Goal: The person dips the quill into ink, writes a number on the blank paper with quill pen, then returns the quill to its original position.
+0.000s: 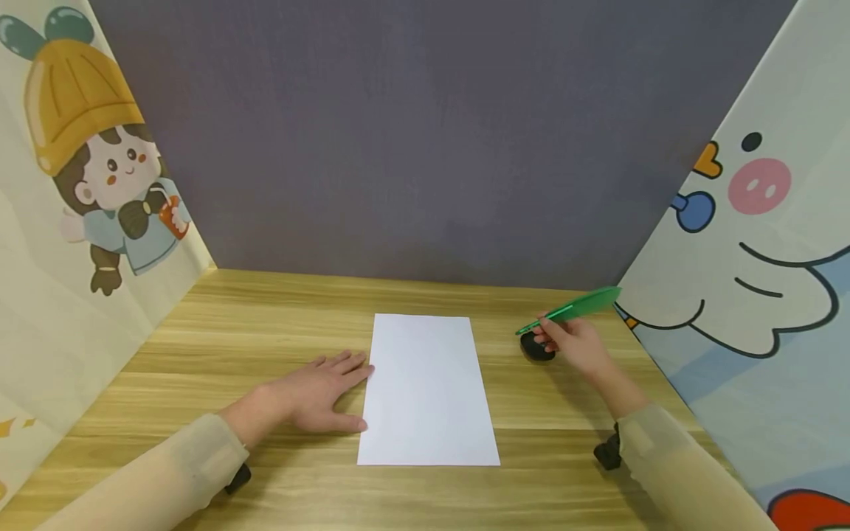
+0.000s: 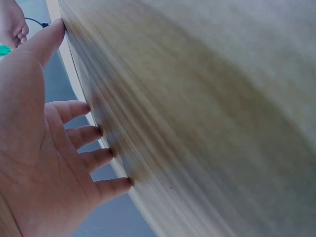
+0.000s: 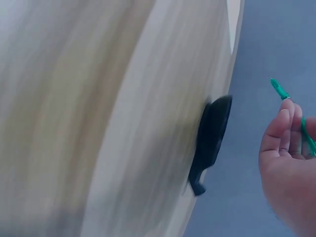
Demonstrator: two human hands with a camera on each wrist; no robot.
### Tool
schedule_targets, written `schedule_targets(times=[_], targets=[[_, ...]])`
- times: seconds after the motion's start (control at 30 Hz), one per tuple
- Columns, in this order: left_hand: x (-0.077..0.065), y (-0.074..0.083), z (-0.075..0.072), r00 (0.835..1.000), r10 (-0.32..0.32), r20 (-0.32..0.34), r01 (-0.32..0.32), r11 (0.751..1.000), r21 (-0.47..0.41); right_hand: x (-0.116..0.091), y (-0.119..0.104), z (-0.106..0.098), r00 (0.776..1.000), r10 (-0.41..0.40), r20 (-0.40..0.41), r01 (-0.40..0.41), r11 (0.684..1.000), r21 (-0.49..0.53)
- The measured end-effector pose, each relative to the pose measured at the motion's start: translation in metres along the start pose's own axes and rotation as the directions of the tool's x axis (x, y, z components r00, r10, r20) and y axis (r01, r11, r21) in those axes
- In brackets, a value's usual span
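Note:
A blank white sheet of paper (image 1: 425, 391) lies on the wooden table (image 1: 279, 302). Spread fingers of my left hand (image 1: 311, 396) rest on the tabletop, thumb and a fingertip at the sheet's left edge. To the right of the paper, my right hand (image 1: 583, 348) pinches a green feather pen (image 1: 589, 303) near its tip end. Its plume points up and to the right, and in the right wrist view its green tip (image 3: 279, 89) sticks out past the fingers. Beneath that hand a small black rounded object (image 3: 213, 133) sits on the table; I cannot tell its kind.
A dark grey panel (image 1: 425, 147) stands behind the table. Cartoon-printed walls flank it, with a figure in a yellow hat (image 1: 83, 96) at left and a white character (image 1: 764, 280) at right. Black camera mounts (image 1: 607, 450) sit on both wrists.

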State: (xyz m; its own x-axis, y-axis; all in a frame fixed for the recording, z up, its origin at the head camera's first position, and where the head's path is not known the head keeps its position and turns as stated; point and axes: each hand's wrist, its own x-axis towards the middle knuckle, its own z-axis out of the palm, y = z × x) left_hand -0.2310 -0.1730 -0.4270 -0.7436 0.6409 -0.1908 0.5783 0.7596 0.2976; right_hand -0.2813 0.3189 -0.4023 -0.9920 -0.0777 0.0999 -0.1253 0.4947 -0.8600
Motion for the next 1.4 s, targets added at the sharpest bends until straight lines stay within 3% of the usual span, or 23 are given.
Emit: schedule_targets(times=[0.4,1.1,1.4], targets=[[0.000,0.000,0.000,1.000,-0.008,-0.002,0.008,1.000,-0.003,0.013,-0.022,0.040,0.999,-0.026,0.027,0.024,0.997,0.079],[0.000,0.000,0.001,1.000,-0.012,0.002,0.012,1.000,0.006,0.029,-0.030,0.101,0.997,0.006,0.077,-0.019,0.983,0.180],[-0.001,0.001,-0.001,1.000,-0.013,0.005,0.013,1.000,-0.002,0.037,-0.034,0.118,0.998,-0.019,0.063,0.007,0.984,0.179]])
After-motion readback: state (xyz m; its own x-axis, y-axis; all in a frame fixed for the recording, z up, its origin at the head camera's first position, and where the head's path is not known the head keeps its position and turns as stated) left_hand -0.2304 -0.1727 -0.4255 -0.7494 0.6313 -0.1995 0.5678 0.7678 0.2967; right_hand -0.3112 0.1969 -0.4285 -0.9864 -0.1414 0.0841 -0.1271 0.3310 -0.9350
